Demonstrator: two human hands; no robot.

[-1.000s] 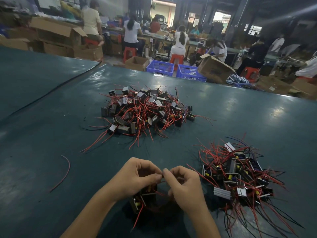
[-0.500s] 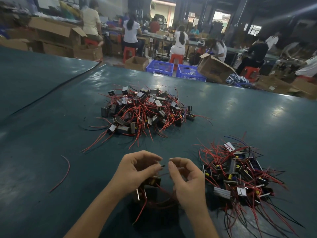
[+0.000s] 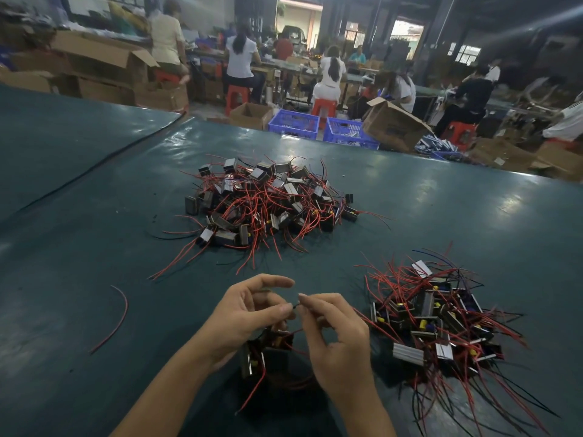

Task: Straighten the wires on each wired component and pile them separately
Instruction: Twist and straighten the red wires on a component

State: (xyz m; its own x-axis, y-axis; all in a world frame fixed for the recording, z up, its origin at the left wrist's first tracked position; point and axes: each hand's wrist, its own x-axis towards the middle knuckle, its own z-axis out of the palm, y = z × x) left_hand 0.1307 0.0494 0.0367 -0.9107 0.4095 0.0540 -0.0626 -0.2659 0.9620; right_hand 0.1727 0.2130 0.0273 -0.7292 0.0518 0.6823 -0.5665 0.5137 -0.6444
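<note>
Over the last second the left hand (image 3: 249, 313) and right hand (image 3: 339, 339) have drawn slightly apart above the small boxy black-and-metal wired component (image 3: 263, 353). This stretches its thin dark wire (image 3: 295, 305) between them, so this lead looks nearly straightened. Both hands pinch the wire between thumb and fingertips, with the left index finger lifted free. The component has a yellow tab and springy red leads trailing below. Beyond it lies a tangled pile of similar blocks (image 3: 268, 200). To its right a second pile (image 3: 441, 326) rests on the smooth, glossy teal table (image 3: 79, 247).
</note>
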